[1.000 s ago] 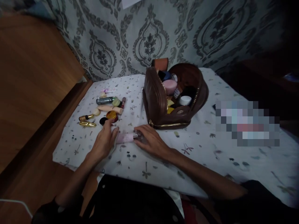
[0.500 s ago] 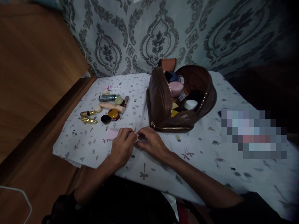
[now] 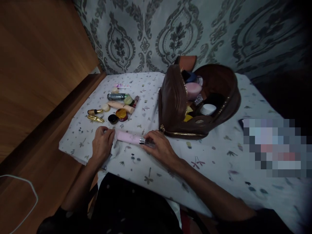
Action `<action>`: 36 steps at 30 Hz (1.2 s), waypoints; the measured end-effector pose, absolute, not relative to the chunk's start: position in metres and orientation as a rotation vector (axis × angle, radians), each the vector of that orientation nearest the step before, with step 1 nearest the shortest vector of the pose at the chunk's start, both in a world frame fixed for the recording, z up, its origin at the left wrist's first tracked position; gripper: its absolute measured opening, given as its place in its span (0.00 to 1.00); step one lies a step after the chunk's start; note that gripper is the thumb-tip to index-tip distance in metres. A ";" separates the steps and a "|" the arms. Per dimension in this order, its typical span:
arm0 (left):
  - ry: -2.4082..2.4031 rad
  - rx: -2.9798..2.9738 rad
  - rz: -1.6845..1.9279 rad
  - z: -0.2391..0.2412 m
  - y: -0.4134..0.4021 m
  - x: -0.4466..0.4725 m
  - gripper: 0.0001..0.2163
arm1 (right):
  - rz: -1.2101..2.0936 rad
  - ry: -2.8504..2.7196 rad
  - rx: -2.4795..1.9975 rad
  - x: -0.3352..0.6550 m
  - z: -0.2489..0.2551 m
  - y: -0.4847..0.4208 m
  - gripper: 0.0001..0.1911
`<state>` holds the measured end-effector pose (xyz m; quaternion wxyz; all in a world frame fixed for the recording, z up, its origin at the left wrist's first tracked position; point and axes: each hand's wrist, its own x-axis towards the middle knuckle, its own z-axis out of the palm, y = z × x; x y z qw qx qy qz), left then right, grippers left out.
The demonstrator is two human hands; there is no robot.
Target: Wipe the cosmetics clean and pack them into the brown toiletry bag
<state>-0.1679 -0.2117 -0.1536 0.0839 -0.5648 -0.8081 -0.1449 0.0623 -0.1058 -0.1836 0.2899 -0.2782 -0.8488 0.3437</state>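
A pink cosmetic tube (image 3: 129, 137) with a silver cap lies level just above or on the patterned cloth, between my two hands. My right hand (image 3: 159, 148) grips it at the clear and silver cap end, thumb and fingers closed. At the tube's other end my left hand (image 3: 102, 143) is closed on a pale grey cloth (image 3: 116, 150), which hangs below the fingers and touches the tube's end. Just beyond stand a black-lidded jar (image 3: 112, 119) and an amber-lidded jar (image 3: 121, 114).
A brown cosmetic bag (image 3: 173, 97) stands unzipped at the right, holding a white-lidded jar (image 3: 208, 109) and a pink item. Laid out at left are gold lipsticks (image 3: 95, 118), a beige tube (image 3: 120, 106) and a green-grey tube (image 3: 117, 96). A blurred patch (image 3: 275, 146) lies far right.
My hands, close together before, have moved apart. The left has gone left along the tube with the cloth, uncovering the tube's body, while the right stays by the cap. The view has shifted slightly.
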 end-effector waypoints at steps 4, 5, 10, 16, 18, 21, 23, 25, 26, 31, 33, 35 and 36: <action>-2.402 -1.760 -0.318 -0.157 -0.227 -0.168 0.21 | 0.876 -2.287 -0.743 0.064 -0.182 -0.108 0.07; -2.386 -1.805 -0.315 -0.158 -0.231 -0.168 0.22 | 0.871 -2.287 -0.738 0.064 -0.182 -0.108 0.07; -2.327 -1.952 -0.580 -0.154 -0.250 -0.171 0.18 | 0.856 -2.297 -0.693 0.064 -0.186 -0.107 0.12; -2.075 -1.873 -0.859 -0.142 -0.248 -0.141 0.12 | 0.931 -2.247 -0.706 0.063 -0.185 -0.107 0.12; -1.921 -1.970 -0.865 -0.144 -0.240 -0.121 0.13 | 0.973 -2.222 -0.727 0.063 -0.184 -0.108 0.09; -1.700 -2.209 -0.763 -0.151 -0.225 -0.095 0.17 | 0.984 -2.211 -0.764 0.062 -0.183 -0.108 0.05; -1.608 -2.275 -0.700 -0.155 -0.218 -0.088 0.19 | 0.974 -2.218 -0.780 0.061 -0.182 -0.107 0.02; -1.589 -2.262 -0.656 -0.157 -0.215 -0.091 0.19 | 0.983 -2.218 -0.776 0.061 -0.181 -0.106 0.03; -1.598 -2.248 -0.632 -0.158 -0.215 -0.095 0.19 | 0.995 -2.216 -0.769 0.062 -0.180 -0.106 0.04; -1.735 -2.106 -0.520 -0.159 -0.225 -0.132 0.19 | 1.017 -2.235 -0.758 0.062 -0.179 -0.104 0.06; -1.839 -2.028 -0.482 -0.161 -0.229 -0.148 0.17 | 1.009 -2.234 -0.750 0.063 -0.180 -0.104 0.06; -1.958 -1.989 -0.487 -0.162 -0.232 -0.162 0.16 | 1.002 -2.218 -0.736 0.063 -0.181 -0.105 0.06; -2.020 -1.986 -0.511 -0.162 -0.233 -0.168 0.15 | 1.006 -2.200 -0.723 0.064 -0.181 -0.105 0.07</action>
